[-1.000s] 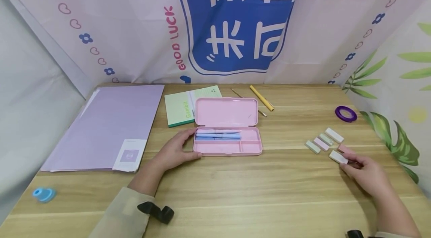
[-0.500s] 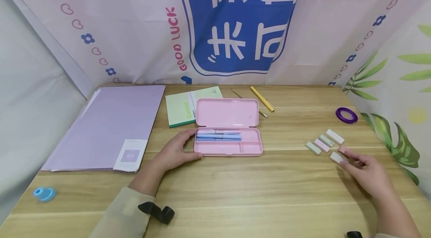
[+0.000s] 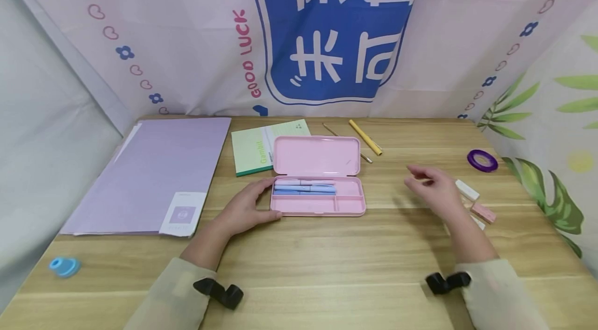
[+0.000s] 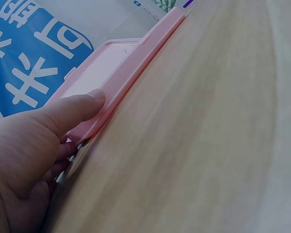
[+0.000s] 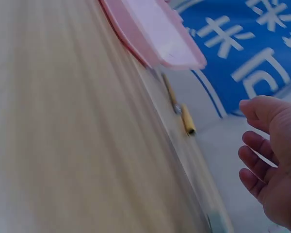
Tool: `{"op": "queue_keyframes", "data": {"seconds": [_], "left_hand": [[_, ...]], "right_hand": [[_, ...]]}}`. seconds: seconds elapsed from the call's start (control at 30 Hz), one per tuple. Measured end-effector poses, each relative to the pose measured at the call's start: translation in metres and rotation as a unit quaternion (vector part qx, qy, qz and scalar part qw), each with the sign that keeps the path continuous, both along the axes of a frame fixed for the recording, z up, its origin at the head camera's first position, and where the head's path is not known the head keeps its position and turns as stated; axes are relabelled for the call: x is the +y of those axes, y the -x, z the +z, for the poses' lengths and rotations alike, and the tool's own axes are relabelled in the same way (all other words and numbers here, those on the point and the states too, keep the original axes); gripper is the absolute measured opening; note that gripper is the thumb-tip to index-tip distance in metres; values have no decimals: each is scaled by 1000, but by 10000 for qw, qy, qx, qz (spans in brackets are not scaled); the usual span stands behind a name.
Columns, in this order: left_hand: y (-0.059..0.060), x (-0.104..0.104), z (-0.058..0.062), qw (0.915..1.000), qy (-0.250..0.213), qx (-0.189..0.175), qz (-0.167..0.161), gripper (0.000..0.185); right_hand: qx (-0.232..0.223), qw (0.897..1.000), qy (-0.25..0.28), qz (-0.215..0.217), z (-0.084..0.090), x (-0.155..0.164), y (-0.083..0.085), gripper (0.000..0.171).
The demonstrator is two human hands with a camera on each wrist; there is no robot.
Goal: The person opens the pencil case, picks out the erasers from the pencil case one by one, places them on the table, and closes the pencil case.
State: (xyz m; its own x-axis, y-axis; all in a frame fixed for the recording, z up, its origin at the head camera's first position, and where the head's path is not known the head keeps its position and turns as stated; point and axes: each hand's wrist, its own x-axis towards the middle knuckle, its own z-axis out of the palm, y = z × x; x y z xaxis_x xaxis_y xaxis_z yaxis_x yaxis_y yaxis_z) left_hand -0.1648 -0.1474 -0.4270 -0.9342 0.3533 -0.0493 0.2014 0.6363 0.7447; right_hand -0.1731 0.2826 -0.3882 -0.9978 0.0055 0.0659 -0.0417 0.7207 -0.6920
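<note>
An open pink pencil case [image 3: 348, 184] sits mid-table, its lid leaning back and several blue and pale pens [image 3: 303, 189] in its rear compartment. My left hand [image 3: 243, 209] grips its left end, thumb along the front wall, as the left wrist view shows the case [image 4: 121, 80] beside the thumb. My right hand [image 3: 434, 190] is in the air right of the case, fingers loosely bent; nothing shows in it in the right wrist view. Beneath and beside that arm lie a white eraser [image 3: 467, 190] and a pink eraser [image 3: 483, 212]; other erasers are mostly hidden.
Behind the case are a green notebook [image 3: 252, 146], a pencil [image 3: 329, 129] and a yellow pen [image 3: 365, 137]. A purple folder [image 3: 154, 169] covers the left side, with a light-blue stopper-like piece [image 3: 65, 266] in front. A purple tape roll [image 3: 483, 161] lies far right.
My right hand has left the erasers and moved left toward the pencil case. The pink eraser lies uncovered on the table. My left hand stays at the case.
</note>
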Motion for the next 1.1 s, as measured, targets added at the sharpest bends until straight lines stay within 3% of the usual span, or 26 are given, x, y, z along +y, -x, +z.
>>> {"op": "queue_keyframes", "data": {"seconds": [0.27, 0.47, 0.6, 0.73, 1.1], "left_hand": [[1, 2, -2, 10000, -30, 43, -40, 88], [1, 4, 0, 9999, -46, 57, -87, 87], [1, 5, 2, 9999, -35, 79, -104, 87], [2, 5, 3, 9999, -26, 94, -92, 86], [1, 1, -1, 9999, 28, 126, -22, 88]], "right_hand": [[-192, 9971, 667, 318, -4, -57, 67, 47], [-474, 9956, 602, 538, -1, -74, 92, 48], [-574, 9953, 558, 545, 1, -78, 94, 45], [-413, 9940, 875, 506, 1, -79, 89, 41], [273, 9857, 1605, 434, -5, -78, 55, 33]]}}
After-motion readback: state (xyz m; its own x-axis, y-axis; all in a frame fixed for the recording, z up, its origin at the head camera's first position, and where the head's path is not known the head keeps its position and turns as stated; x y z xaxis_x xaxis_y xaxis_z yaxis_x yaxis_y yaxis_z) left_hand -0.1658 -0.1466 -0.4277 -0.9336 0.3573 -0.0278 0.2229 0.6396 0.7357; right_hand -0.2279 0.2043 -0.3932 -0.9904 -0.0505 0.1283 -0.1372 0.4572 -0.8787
